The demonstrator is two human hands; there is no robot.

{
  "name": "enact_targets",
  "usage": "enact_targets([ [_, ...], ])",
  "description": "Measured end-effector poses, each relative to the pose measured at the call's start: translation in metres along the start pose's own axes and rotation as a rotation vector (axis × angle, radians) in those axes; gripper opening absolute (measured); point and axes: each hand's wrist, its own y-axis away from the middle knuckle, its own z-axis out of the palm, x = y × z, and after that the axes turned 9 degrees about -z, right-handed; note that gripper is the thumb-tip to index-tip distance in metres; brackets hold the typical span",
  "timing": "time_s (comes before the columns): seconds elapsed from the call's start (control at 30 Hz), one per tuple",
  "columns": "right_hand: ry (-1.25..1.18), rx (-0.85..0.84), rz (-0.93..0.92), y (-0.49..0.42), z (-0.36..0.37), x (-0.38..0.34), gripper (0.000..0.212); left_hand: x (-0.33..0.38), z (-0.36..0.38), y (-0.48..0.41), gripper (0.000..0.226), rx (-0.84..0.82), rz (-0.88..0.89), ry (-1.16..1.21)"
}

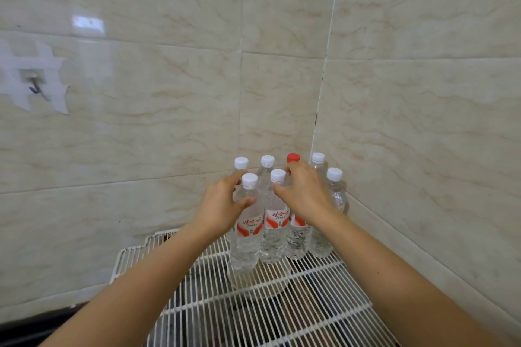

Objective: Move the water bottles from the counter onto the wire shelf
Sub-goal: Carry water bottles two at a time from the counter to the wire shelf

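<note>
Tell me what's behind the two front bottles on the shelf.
Five more bottles stand behind them: four white caps and one red cap show. Their bodies are mostly covered by the front bottles, the left hand and the right hand.

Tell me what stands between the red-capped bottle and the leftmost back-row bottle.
One white-capped bottle stands between the red-capped bottle and the leftmost back-row bottle, seen in the head view.

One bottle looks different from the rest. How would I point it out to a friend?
Find the corner where the two tiled walls meet, above the white wire shelf. A cluster of water bottles stands there; in the back row, just behind the right hand, stands the only red-capped bottle, the rest white-capped.
</note>
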Motion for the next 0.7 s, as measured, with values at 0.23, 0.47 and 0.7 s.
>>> enact_targets([
  [0.23, -0.065, 0.088, -0.278, 0.03, 0.009, -0.029, 0.035, -0.034, -0.006, 0.032, 0.05, 0.087, -0.127, -0.063],
  [0.47, -0.138, 0.004, -0.536, 0.051, 0.068, -0.103, 0.033, -0.1, -0.068, 0.097, 0.047, 0.175, -0.3, -0.193],
  [0.7, -0.163, -0.323, -0.696, 0.097, 0.143, -0.241, 0.049, -0.194, -0.174, 0.21, 0.049, 0.257, -0.55, -0.362],
])
